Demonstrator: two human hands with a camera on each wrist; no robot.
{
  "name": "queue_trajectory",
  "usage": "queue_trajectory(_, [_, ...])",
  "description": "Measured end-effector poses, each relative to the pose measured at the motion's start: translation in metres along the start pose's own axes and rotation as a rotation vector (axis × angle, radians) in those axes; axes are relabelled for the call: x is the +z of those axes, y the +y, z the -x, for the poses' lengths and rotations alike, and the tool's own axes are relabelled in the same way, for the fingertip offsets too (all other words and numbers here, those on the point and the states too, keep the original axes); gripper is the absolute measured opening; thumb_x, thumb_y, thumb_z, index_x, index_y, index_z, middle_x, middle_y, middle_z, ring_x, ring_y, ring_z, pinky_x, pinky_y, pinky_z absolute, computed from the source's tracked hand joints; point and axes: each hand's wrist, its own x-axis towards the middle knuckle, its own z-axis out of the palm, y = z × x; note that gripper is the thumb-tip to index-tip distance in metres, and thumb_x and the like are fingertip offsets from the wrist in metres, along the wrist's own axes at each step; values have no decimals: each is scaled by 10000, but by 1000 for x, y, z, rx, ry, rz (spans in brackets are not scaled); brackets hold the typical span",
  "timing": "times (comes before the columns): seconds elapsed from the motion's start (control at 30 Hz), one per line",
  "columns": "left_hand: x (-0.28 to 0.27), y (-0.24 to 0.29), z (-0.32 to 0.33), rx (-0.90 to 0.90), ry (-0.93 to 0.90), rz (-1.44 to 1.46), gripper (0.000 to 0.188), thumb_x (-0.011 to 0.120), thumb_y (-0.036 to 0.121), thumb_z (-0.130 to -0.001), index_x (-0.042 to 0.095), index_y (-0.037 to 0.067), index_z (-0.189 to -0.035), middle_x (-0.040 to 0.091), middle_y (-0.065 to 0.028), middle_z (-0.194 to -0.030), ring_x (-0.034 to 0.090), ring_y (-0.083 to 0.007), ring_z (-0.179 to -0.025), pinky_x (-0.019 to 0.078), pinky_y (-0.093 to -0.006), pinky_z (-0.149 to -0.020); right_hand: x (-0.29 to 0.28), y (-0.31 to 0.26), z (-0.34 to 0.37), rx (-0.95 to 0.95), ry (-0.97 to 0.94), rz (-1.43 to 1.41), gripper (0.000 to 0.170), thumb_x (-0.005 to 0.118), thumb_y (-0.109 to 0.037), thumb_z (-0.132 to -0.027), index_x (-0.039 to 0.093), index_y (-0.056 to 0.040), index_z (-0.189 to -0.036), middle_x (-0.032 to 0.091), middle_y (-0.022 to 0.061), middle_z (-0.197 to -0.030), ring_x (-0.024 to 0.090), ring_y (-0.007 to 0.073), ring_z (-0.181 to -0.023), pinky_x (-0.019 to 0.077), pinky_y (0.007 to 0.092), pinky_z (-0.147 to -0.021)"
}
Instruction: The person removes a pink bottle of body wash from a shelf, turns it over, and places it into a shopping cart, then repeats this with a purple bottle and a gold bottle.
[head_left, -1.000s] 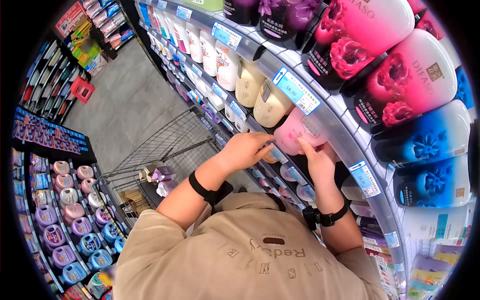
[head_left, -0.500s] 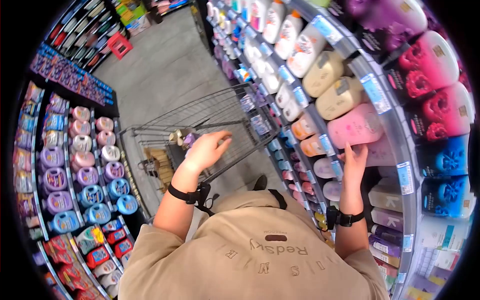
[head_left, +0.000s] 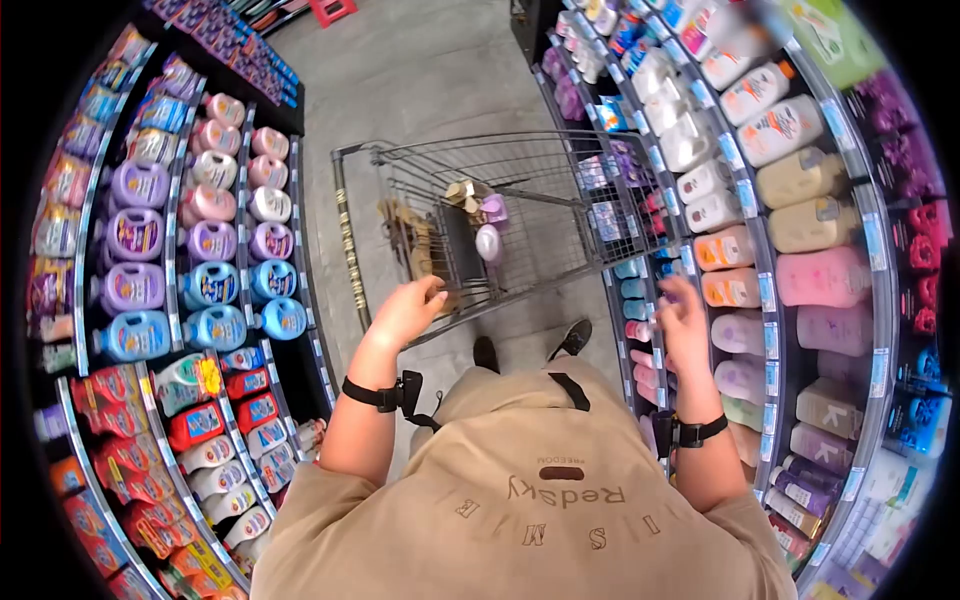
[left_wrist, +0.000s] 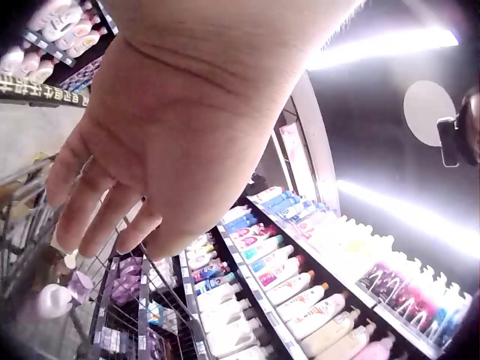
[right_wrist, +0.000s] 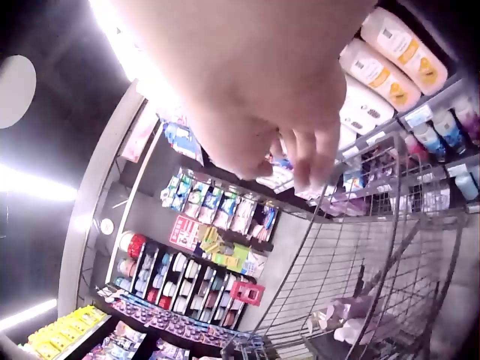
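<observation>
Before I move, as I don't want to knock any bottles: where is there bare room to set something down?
Grey floor beyond the shopping cart, between the shelving rows. In the cart, bare mesh between the lilac container and the end nearest the right row. Crowded: bottles line both rows; brown items fill space by the handle.

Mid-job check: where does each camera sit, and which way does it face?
Head: on the head, facing forward and down at the cart; left hand, right hand, arms and shirt show.
Left wrist: on that wrist, looking past the left hand toward shelves and lights.
Right wrist: likewise, past the right hand toward the cart.
Both wrist views share the cart.
</observation>
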Motion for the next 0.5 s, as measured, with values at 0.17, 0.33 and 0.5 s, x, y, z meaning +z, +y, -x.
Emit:
queue_trajectory(0.17, [-10,-42,24,-15,-101,55,394,656,275,-1002,660,20,-1302,755,-215,-1119,724,-373,-1004,560,-440,-891,68,-54,10,149,-849,298,476,706,-178,-983,578,0,-1405,714,117,-1254,676,172,-1049,544,329,-928])
queue_trajectory(0.33, [-9,-61,24,2,-145,85,392,659,290,-998,664,21,-1285,762,-193,-1098,721,-383,-1006,562,-448,-888,111,-73,5,207,-877,154,429,660,-149,-1013,578,6,-1405,700,127,-1277,689,182,-1024,552,336,-906])
queue_trajectory(0.5, [12,-69,-10,21,-191,147,383,636,296,-1011,657,7,-1260,760,-188,-1091,717,-381,-1008,561,-451,-888,124,-65,-29,232,-744,130,405,648,-139,-1016,585,10,-1387,698,118,-1253,691,165,-992,549,317,-834])
